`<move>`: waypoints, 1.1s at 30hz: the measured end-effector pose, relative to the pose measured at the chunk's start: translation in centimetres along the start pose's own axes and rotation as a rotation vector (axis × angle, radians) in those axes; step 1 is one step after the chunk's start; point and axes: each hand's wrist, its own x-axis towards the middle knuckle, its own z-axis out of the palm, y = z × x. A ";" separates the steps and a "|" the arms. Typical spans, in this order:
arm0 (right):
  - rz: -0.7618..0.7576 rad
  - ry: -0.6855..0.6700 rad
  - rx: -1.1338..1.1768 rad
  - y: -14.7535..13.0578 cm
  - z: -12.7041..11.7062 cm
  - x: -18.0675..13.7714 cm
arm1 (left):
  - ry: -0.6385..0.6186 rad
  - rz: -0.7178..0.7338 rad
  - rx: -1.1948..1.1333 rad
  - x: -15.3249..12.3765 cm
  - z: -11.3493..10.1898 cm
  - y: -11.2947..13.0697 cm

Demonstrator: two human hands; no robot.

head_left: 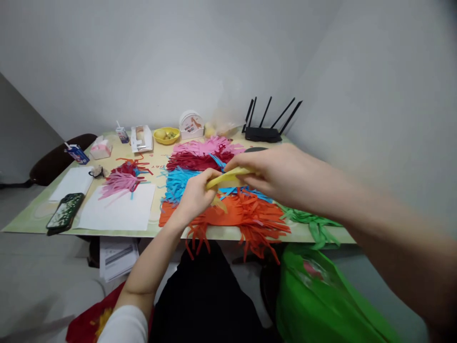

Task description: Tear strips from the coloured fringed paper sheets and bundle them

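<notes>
A soft yellow strip (228,179) stretches between my two hands above the table. My left hand (194,196) pinches its left end, and a loose yellow piece hangs below those fingers. The other end is gripped by my right hand (273,169), thumb and fingers closed on it. Under the hands lie fringed pieces in rows: orange (224,214) nearest me, with fringes over the table edge, then blue (176,183), dark red (182,159) and pink (210,144) farther back. Green fringe (316,221) lies right of the orange, partly behind my right arm.
Left on the table are white paper (117,212), a phone (66,212) and a small pink-and-red fringe bundle (123,178). Along the wall stand a yellow bowl (166,136), drink cartons (77,154) and a black router (263,134). A green bag (328,305) sits below, right.
</notes>
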 end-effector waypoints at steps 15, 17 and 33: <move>-0.051 0.023 0.345 2.1 1.2 0.3 | -0.131 -0.027 -0.254 -0.6 -3.5 0.2; -0.033 0.042 0.494 2.4 2.0 -0.2 | -0.111 -0.124 -0.395 -0.7 -3.3 0.0; -0.048 0.293 1.102 2.7 9.6 -1.7 | -0.137 -0.021 -0.352 -2.7 -6.1 0.4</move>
